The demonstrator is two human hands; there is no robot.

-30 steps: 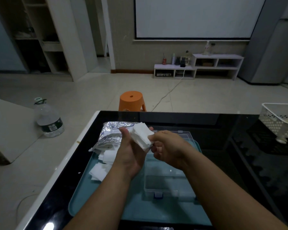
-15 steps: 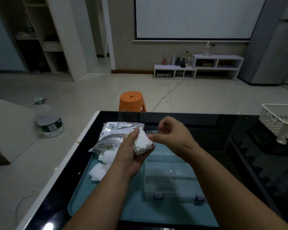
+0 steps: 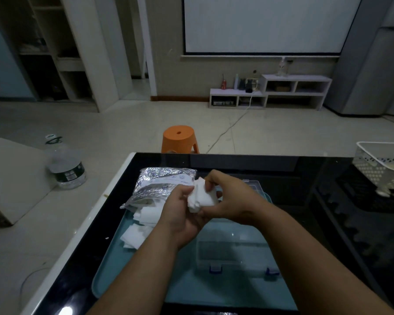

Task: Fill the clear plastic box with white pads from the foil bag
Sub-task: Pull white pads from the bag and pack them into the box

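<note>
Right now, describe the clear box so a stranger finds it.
On the black table lies a teal tray. The clear plastic box sits in its right half, right of the foil bag and loose white pads. It alone is see-through, with two blue latches on its near edge.

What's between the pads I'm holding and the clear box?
Nothing visible. The left hand and right hand grip the white pads just above the clear plastic box, which appears open on the teal tray.
</note>
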